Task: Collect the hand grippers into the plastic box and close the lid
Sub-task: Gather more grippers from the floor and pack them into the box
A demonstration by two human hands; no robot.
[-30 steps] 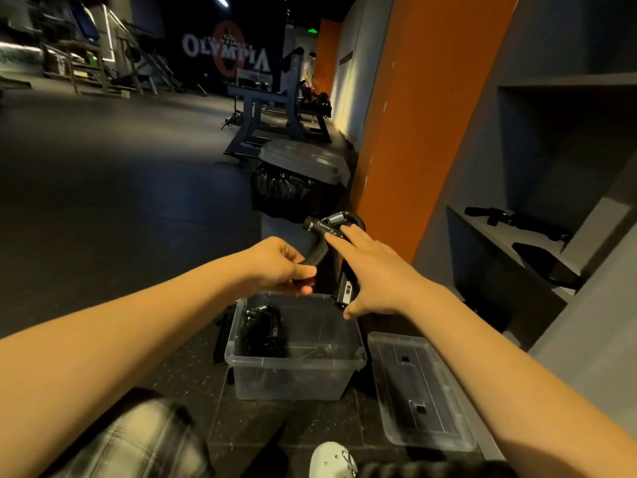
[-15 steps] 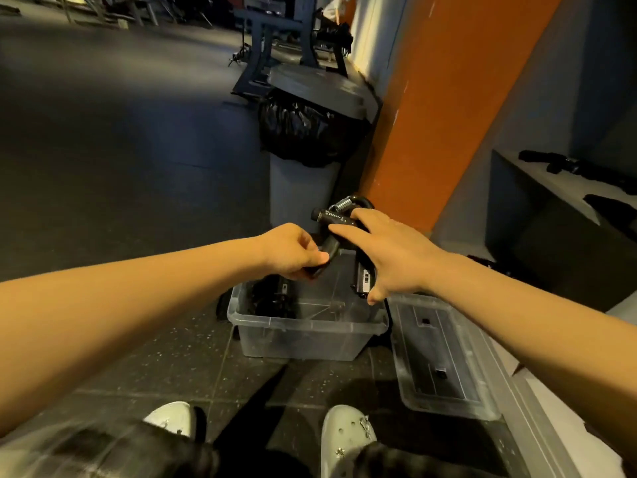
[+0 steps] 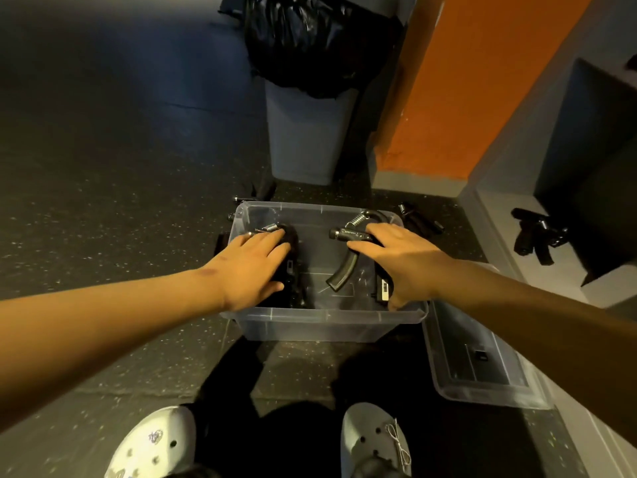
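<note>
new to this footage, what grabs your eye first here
The left hand rests on black grippers and the right hand holds a spring hand gripper, both inside a clear plastic box on the dark floor. Its lid lies to the right; an orange wall rises behind.

Left hand [image 3: 255,267] and right hand [image 3: 403,263] bare, forearms [image 3: 103,326] bare right up to frame edge, down below white perforated clogs, left clog [image 3: 155,443] studded with small charms, right clog [image 3: 374,439] carrying a silvery bow-shaped charm, dark trouser hems [image 3: 374,470] just above.

Blk grippers [image 3: 342,270] in clear box [image 3: 324,314]; lid [image 3: 482,377] off, beside.
</note>
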